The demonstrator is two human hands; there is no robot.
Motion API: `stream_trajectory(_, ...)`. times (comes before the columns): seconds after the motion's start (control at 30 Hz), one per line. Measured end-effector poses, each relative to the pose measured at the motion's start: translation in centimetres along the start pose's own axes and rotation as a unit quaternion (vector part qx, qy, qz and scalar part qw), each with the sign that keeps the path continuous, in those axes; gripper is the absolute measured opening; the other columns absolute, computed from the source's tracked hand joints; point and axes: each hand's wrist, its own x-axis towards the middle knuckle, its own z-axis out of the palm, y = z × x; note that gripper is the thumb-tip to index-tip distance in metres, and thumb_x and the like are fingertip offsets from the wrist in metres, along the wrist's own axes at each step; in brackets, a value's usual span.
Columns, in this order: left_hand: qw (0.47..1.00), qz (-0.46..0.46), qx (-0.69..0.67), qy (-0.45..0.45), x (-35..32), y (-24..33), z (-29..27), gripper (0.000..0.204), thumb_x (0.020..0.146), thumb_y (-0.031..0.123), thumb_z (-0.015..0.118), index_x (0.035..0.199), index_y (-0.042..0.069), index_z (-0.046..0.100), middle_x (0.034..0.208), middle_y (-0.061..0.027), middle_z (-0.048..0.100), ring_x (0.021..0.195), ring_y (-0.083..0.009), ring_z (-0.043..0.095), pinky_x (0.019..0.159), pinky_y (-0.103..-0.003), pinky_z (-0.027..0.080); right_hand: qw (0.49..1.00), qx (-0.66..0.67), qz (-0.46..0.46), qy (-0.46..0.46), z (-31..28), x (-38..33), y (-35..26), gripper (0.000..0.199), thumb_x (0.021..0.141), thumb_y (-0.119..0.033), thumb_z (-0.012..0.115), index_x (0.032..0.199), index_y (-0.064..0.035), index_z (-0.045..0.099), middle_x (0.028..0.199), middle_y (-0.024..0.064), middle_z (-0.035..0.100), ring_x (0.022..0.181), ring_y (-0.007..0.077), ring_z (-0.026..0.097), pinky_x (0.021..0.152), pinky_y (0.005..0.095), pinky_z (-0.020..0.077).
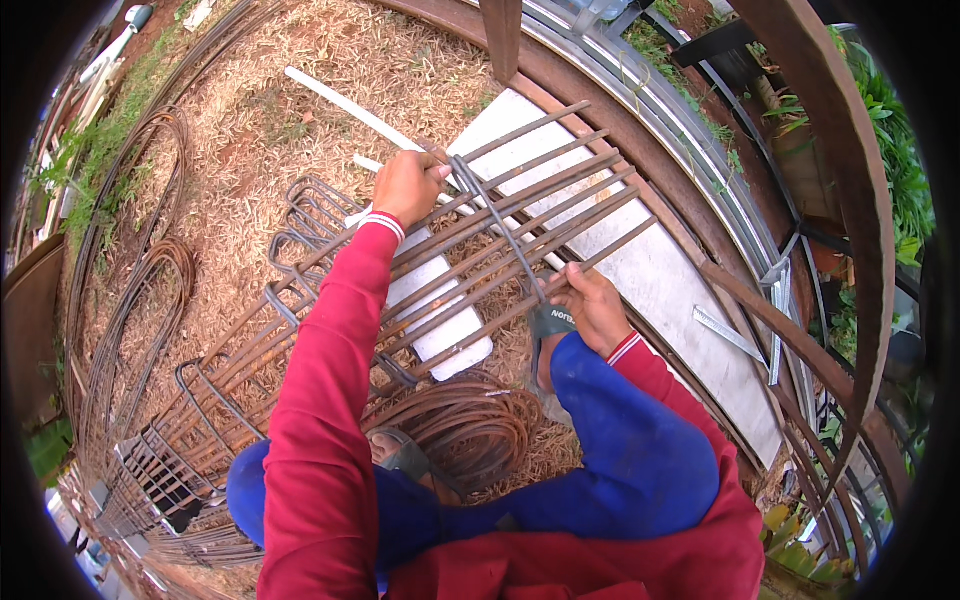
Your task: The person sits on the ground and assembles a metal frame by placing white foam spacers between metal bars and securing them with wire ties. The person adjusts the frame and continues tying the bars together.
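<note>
My left hand (408,184) grips the upper end of a rectangular bent-steel stirrup (497,228) that wraps around a bundle of long rusty reinforcing bars (480,262). My right hand (592,302) is closed on the lower end of the same stirrup, at the near side of the bundle. The bars slope from lower left to upper right across my knees. More stirrups (310,215) are threaded along the bars to the left. I wear red sleeves and blue trousers.
A coil of thin binding wire (460,420) lies by my feet. White boards (650,270) lie under the bars. A white pipe (345,105) rests on dry grass. Curved bars (140,300) lie at left; rusty beams (850,180) and a metal rail stand at right.
</note>
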Motion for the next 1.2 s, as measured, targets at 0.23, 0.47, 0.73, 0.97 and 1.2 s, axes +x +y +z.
stream_trajectory(0.23, 0.999, -0.023, 0.004, -0.025, 0.0, 0.2, -0.3, 0.021, 0.094, 0.029, 0.069, 0.102, 0.012, 0.079, 0.09, -0.0171, 0.074, 0.091, -0.0369, 0.071, 0.084, -0.047, 0.053, 1.0, -0.007, 0.008, 0.013, 0.4, -0.2, -0.5, 0.027, 0.106, -0.028, 0.056, 0.105, -0.0009, 0.06, 0.102, 0.0132, 0.068, 0.096, 0.0238, 0.068, 0.08, 0.0356, 0.0522)
stream_trajectory(0.47, 0.996, 0.039, -0.022, -0.078, -0.1, -0.6, -2.2, 0.03, 0.097, 0.031, 0.066, 0.118, 0.011, 0.073, 0.107, -0.0215, 0.073, 0.107, -0.0386, 0.068, 0.094, -0.047, 0.051, 1.0, 0.005, 0.02, 0.017, -0.1, 0.5, -0.3, 0.033, 0.105, -0.03, 0.058, 0.103, 0.0027, 0.062, 0.099, 0.0139, 0.069, 0.093, 0.0235, 0.068, 0.079, 0.0365, 0.0532)
stream_trajectory(0.73, 0.986, 0.054, 0.114, -0.111, -8.2, -0.8, -19.1, 0.034, 0.1, 0.027, 0.062, 0.117, -0.001, 0.07, 0.106, -0.0197, 0.073, 0.097, -0.0305, 0.07, 0.089, -0.042, 0.055, 0.828, -0.539, -0.135, 0.069, 4.0, -3.3, -8.6, 0.025, 0.095, -0.019, 0.069, 0.08, 0.0014, 0.069, 0.06, 0.0048, 0.063, 0.055, 0.0082, 0.057, 0.051, 0.0272, 0.0424)
stream_trajectory(0.97, 0.99, -0.085, -0.109, -0.025, -22.3, -3.5, -20.7, 0.025, 0.098, 0.019, 0.066, 0.106, -0.004, 0.071, 0.075, -0.0055, 0.065, 0.071, -0.0099, 0.06, 0.067, -0.029, 0.051, 0.632, -0.632, -0.291, -0.341, 19.2, -2.1, -7.6, 0.02, 0.09, -0.021, 0.072, 0.09, -0.0005, 0.071, 0.08, 0.0204, 0.069, 0.076, 0.0346, 0.07, 0.07, 0.0433, 0.0531)
stream_trajectory(1.2, 0.941, -0.064, -0.3, 0.141, -31.6, -5.1, -21.0, 0.03, 0.101, 0.015, 0.062, 0.123, -0.005, 0.064, 0.094, -0.0042, 0.069, 0.082, -0.0101, 0.063, 0.072, -0.025, 0.052, 0.66, -0.676, -0.238, -0.225, 27.9, -0.5, 2.7, 0.029, 0.087, -0.022, 0.073, 0.086, 0.0054, 0.062, 0.081, 0.0289, 0.067, 0.084, 0.048, 0.066, 0.078, 0.0524, 0.0506)
